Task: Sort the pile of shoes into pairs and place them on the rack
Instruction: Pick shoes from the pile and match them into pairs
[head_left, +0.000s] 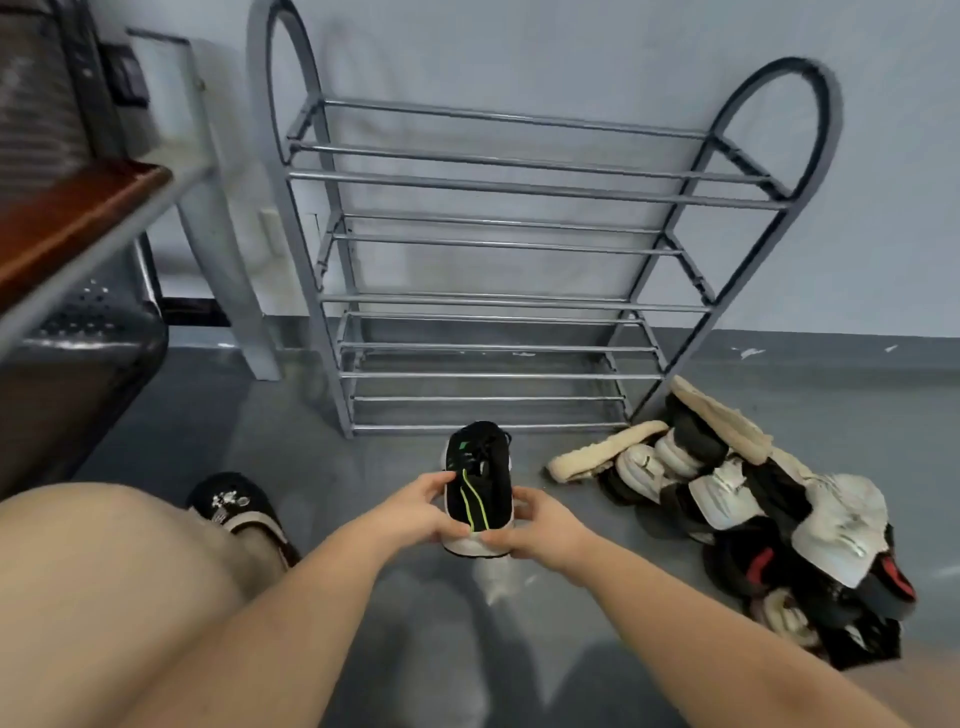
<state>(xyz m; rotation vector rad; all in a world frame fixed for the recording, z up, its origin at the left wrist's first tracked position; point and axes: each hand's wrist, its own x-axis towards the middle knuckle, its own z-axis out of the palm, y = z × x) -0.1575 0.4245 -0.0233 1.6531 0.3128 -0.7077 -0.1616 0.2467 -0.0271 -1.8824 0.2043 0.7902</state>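
Grey floor fronts a grey metal tube rack (498, 249); both hands, left hand (423, 512) and right hand (540, 530), grip one black green-striped sneaker (478, 488) beside a jumbled shoe pile (737, 509).

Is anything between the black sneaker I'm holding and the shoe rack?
Nothing visible. The black sneaker, held by left hand and right hand, faces the shoe rack over bare floor; the shoe pile lies to the right.
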